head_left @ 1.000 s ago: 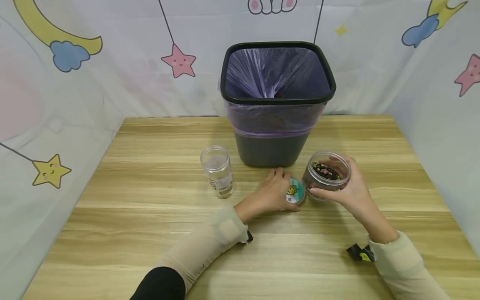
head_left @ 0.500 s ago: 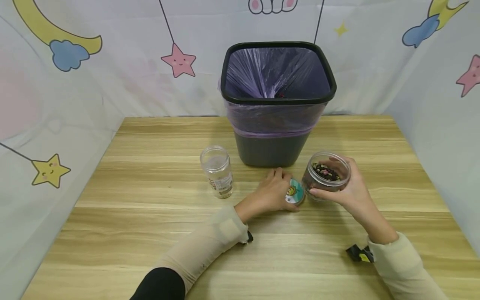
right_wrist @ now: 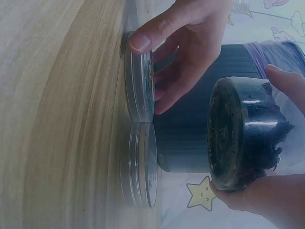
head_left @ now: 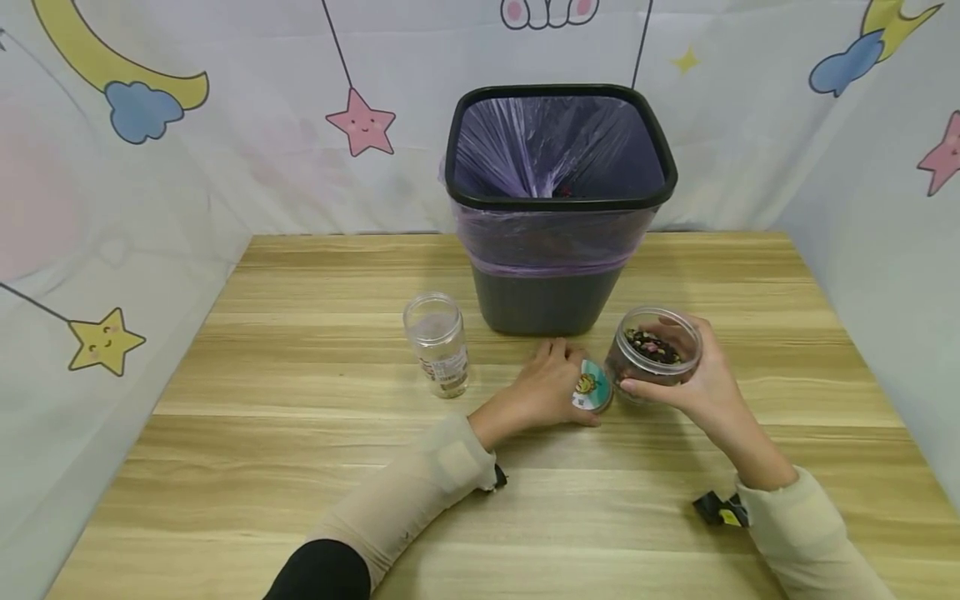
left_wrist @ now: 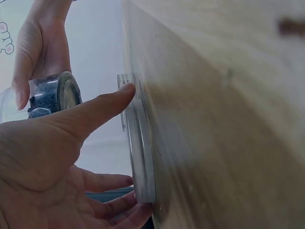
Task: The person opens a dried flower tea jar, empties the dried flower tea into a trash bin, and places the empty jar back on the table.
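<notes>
We note the right hand (head_left: 693, 379) wrapped around a short, wide, clear plastic jar (head_left: 654, 354) holding a dark granular mix with some pink and pale bits, thumb on the near wall and fingers round the far side. In the right wrist view the jar (right_wrist: 243, 133) is clear of the light wooden table (head_left: 300, 467), raised just above it. The jar's mouth is uncovered.

The left hand (head_left: 546, 385) lies on the table just left of the jar. Thumb and fingers pinch the rim of a round, clear plastic lid with a teal sticker showing a yellow cartoon figure (head_left: 589, 385). The lid (left_wrist: 140, 152) lies flat on the wood in the left wrist view, the thumb tip at its edge. The right wrist view shows a second clear round lid (right_wrist: 139, 169) lying flat on the table just beside the held one.

A tall, narrow, clear plastic jar with a white label (head_left: 438, 343) stands upright, uncapped, left of the left hand and apart from it. Behind both hands stands a black square waste bin lined with a purple plastic bag (head_left: 558, 208). A cartoon-printed cloth backdrop (head_left: 225, 125) surrounds the table.
</notes>
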`<state>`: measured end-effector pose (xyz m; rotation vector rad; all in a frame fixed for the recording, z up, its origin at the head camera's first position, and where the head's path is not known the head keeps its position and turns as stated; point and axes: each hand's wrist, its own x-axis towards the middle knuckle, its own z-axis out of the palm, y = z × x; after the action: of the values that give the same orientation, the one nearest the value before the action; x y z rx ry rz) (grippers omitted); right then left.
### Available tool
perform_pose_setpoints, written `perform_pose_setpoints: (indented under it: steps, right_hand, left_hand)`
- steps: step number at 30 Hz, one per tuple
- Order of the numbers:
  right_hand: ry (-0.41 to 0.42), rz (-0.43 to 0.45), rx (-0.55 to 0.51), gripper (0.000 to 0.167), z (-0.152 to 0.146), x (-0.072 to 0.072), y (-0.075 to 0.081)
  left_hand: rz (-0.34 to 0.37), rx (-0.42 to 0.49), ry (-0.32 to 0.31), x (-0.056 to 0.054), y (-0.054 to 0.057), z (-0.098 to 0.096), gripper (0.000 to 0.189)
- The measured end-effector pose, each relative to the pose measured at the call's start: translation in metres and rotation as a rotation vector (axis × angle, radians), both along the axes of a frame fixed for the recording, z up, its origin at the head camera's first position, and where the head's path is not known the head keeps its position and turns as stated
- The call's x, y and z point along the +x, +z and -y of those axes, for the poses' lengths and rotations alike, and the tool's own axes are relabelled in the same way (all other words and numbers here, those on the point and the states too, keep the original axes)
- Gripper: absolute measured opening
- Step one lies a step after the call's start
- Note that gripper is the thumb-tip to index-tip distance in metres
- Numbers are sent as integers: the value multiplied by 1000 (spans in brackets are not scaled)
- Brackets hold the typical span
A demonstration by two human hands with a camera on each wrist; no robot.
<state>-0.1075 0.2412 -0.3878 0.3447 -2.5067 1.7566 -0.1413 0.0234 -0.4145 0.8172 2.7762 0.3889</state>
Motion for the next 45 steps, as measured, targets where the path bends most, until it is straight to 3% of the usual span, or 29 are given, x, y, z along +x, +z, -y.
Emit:
perform_pose_setpoints:
  steps: [5,13,23,26,34,39,45]
  right_hand:
    - [3,-5,-17,91,0,0,0]
    - [-10,-10,-33,92,-3,-1,-2]
    - [-20,2,-70,92,-6,-1,-4]
    - [-14,2,-70,91,-7,-1,-4]
    - [-15,7,-70,89,-8,1,-3]
    - [-34,10,-57,89,-8,1,-3]
    - [-48,31,-54,88,-10,1,-3]
  left_hand:
    - [15,54,2,3,5,4,91]
    - [42,122,19,12,26,14,83]
    - [-46,140,-92,28,64,20,72]
    - [-117,248,-107,33,77,23,63]
    - [-414,748,-148,34,113,33,40]
    - [-534,909,-137,27,130,40,38]
    - [-611,1059,-88,19,145,51,38]
